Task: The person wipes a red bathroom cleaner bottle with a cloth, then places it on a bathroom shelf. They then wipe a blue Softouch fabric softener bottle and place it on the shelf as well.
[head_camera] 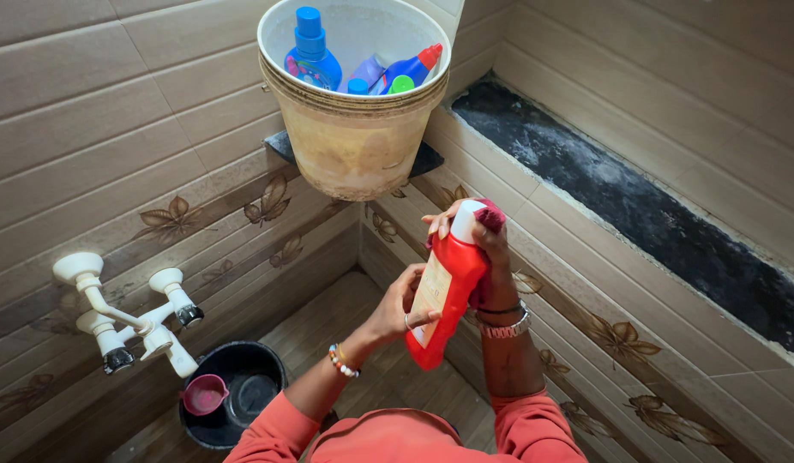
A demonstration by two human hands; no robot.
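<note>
Gripping a red bottle (444, 296) upright before the chest, the person's left hand (399, 309) wraps around its lower body, while the right hand (483, 236) closes over its white top together with a dark pink cloth (490, 216). Above, a cream bucket (354, 146) on a corner shelf holds blue bottles (311, 53). Below left, a black bucket (234, 403) with a pink mug (204, 394) stands under the wall taps (127, 321).
</note>
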